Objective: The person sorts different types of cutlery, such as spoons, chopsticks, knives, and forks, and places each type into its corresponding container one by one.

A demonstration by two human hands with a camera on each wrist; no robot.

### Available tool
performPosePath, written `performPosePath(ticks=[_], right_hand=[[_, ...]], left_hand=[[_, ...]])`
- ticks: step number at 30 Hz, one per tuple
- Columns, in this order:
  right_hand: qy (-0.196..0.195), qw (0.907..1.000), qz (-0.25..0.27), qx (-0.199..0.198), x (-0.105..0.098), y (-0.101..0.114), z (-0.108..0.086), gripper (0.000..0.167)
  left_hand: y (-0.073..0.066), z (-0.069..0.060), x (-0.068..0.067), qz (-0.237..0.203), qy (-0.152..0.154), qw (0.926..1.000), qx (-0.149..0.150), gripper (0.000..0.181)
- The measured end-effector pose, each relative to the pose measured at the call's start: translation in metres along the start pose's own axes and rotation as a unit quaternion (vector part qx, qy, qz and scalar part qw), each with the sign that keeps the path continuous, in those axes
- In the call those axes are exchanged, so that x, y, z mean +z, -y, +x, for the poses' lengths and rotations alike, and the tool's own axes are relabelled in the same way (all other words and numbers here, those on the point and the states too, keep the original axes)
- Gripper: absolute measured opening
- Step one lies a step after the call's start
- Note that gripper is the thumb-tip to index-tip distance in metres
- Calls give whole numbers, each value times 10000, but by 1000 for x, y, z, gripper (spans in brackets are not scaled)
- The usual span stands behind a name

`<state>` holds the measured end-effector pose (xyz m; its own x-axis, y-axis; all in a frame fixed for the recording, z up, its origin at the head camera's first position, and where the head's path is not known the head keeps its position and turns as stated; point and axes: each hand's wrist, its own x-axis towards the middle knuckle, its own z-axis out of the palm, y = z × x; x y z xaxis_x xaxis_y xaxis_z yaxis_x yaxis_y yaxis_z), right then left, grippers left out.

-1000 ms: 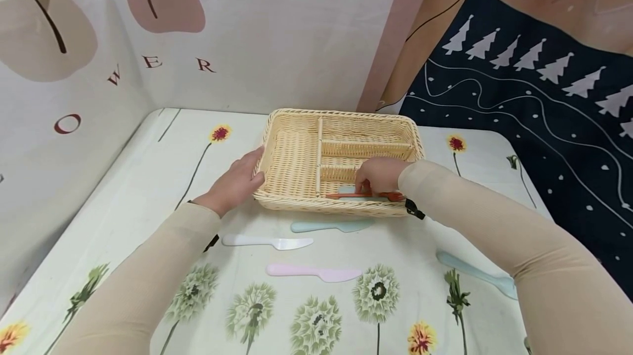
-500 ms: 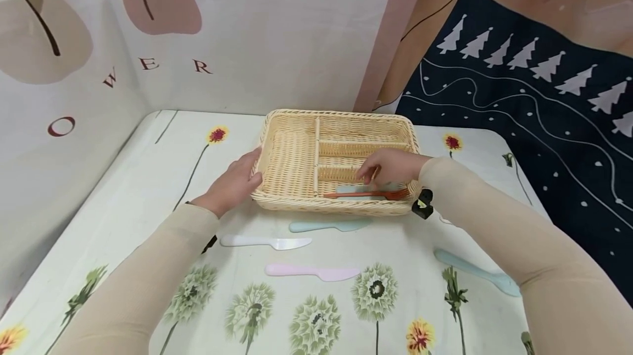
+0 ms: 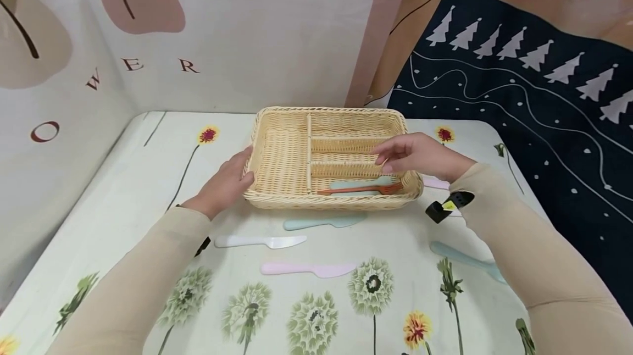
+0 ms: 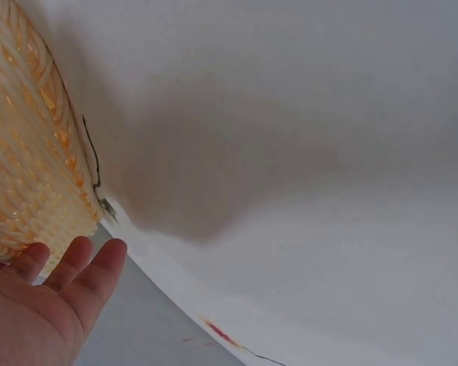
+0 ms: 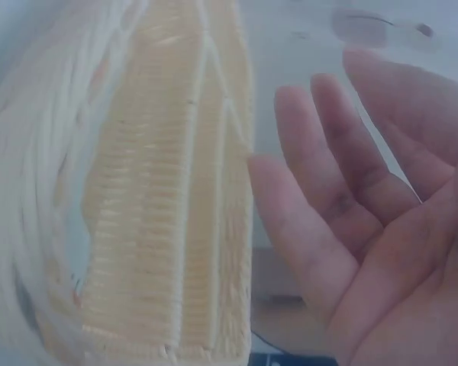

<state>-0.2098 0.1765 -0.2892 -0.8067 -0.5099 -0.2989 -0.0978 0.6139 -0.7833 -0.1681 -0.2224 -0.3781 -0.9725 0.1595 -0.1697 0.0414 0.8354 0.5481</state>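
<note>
A wicker cutlery basket [image 3: 282, 160] with divided compartments stands at the back of the table. In its front right compartment an orange fork [image 3: 341, 190] lies against a pale blue fork [image 3: 386, 181]. My left hand [image 3: 222, 184] rests at the basket's left side, thumb by the rim; in the left wrist view its fingers [image 4: 99, 278] extend along the woven outer wall. Above the basket's right side hangs my right hand [image 3: 425, 154], holding nothing. Its fingers [image 5: 298, 126] are spread and slightly bent in the right wrist view.
Before the basket lie a pale blue knife [image 3: 323, 222], a white knife [image 3: 259, 241] and a pink knife [image 3: 309, 270]. A pale blue utensil [image 3: 465, 259] lies to the right, partly under the forearm. A pink piece [image 3: 436, 183] shows behind the right wrist.
My right hand has let go of the orange fork and moved up and right, away from the front compartment. The left hand stays at the basket's side. The view has shifted slightly.
</note>
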Motion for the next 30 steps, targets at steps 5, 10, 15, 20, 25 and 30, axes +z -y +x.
performPosePath(ticks=[5, 10, 15, 20, 25, 30], right_hand=[[-280, 9986, 344, -277, -11, -9, -18, 44], [-528, 9947, 616, -631, -22, -22, -35, 38], [-793, 9929, 744, -482, -29, -38, -55, 29], [-1050, 9900, 857, -387, -35, -55, -72, 28], [-1126, 9885, 968, -300, -36, -70, -84, 30], [-1166, 9863, 1144, -223, -33, -89, -93, 30]], left_hand=[[-1, -1, -1, -88, 3, 9999, 55, 66], [-1, -1, -1, -100, -24, 9999, 64, 66], [-1, -1, -1, -111, -25, 9999, 87, 66], [-3, -1, -2, -89, -2, 9999, 83, 66], [-3, -1, -2, -63, 31, 10000, 56, 67], [-1, 0, -1, -94, 35, 9999, 59, 67]])
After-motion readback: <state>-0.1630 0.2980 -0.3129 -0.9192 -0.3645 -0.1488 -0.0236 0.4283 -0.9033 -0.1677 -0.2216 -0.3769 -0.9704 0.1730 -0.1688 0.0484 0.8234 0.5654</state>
